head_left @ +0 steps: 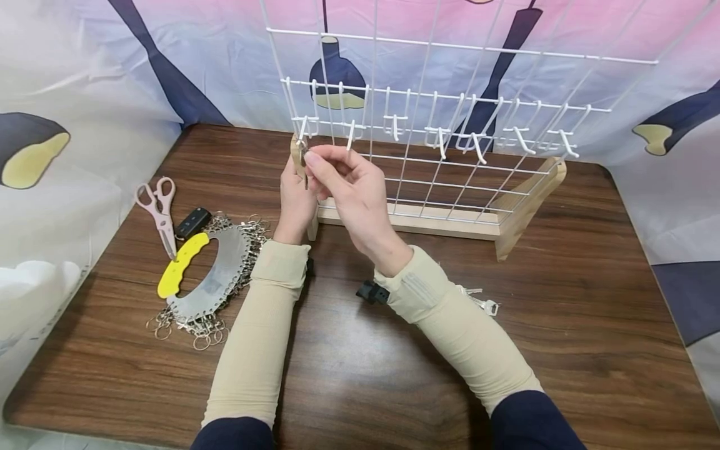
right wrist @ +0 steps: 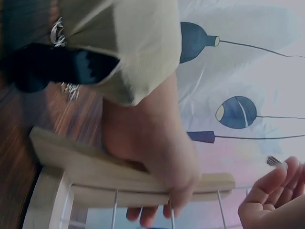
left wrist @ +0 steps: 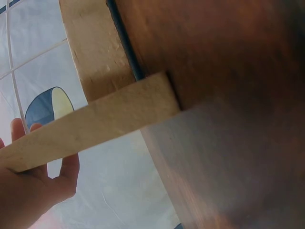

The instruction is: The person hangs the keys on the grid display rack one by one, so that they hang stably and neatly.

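Observation:
A white wire grid rack [head_left: 439,169] with wooden feet stands on the table, several white hooks [head_left: 440,139] hanging on it. My right hand [head_left: 362,197] pinches a small metal key [head_left: 306,164] between thumb and forefinger, right at the leftmost hook [head_left: 305,127]. In the right wrist view that right hand [right wrist: 276,195] appears at the lower right corner, the key's dark end [right wrist: 273,161] poking out. My left hand [head_left: 297,203] grips the rack's left wooden upright [right wrist: 133,179]; in the left wrist view the fingers [left wrist: 70,171] wrap around it. Whether the key touches the hook is unclear.
On the table's left lie pink scissors [head_left: 159,212], a black car key [head_left: 194,222], and a metal plate with a yellow handle [head_left: 182,265] strung with several rings and clasps. Loose keys [head_left: 488,306] lie beside my right forearm. A patterned curtain [head_left: 225,62] hangs behind.

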The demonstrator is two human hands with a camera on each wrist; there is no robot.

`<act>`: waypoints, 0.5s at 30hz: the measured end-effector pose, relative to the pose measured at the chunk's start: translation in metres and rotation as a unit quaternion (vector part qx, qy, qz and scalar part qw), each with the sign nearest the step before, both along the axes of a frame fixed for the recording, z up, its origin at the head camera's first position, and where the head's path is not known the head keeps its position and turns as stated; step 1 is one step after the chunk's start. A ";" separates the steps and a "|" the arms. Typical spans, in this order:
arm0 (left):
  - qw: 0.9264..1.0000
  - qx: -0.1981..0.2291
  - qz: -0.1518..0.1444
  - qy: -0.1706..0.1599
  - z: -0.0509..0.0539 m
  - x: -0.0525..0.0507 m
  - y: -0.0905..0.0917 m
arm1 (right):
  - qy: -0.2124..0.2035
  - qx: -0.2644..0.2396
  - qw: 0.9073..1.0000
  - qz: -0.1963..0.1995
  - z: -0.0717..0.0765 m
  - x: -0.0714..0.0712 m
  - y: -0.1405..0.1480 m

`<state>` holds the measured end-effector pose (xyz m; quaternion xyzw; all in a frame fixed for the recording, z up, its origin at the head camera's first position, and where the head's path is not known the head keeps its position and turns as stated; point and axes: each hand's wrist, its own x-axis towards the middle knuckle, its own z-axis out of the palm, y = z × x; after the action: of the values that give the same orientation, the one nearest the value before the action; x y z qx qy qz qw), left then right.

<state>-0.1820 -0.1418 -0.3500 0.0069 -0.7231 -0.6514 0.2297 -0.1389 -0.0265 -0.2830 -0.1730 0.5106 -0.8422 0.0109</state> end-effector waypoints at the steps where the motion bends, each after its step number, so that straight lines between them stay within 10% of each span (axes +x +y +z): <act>1: 1.000 0.005 -0.003 0.002 0.000 0.000 0.000 | -0.002 0.012 1.000 0.005 -0.001 0.000 0.002; 7: 0.999 0.036 -0.024 0.007 -0.008 -0.008 -0.005 | 0.006 0.182 0.980 0.087 -0.003 0.002 0.030; 15: 0.998 0.054 -0.033 -0.010 -0.006 -0.008 -0.003 | 0.099 0.462 0.873 0.118 -0.011 0.007 0.094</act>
<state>-0.1903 -0.1447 -0.3561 0.0016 -0.6892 -0.6964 0.1998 -0.1323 0.0672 -0.2941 -0.2896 0.8158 -0.4811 0.1385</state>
